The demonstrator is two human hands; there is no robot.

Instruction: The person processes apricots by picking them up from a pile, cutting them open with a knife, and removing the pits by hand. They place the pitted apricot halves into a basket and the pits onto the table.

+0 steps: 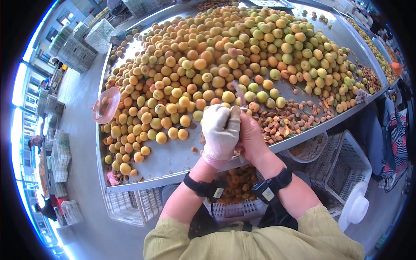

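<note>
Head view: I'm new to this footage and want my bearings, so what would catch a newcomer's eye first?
A huge heap of apricots, yellow, orange and green, covers most of the long metal table. At its near edge the left hand, in a white glove, and the bare right hand meet, a knife blade rising above them. Brown pits lie just to their right, and a crate of halved fruit sits below the table.

I count one long grey metal desk [173, 158], one pink round plastic bowl [105, 105], two black wristbands [203, 187], one white cloth glove [220, 130], and yellow-orange apricots [208, 65] beyond counting.
</note>
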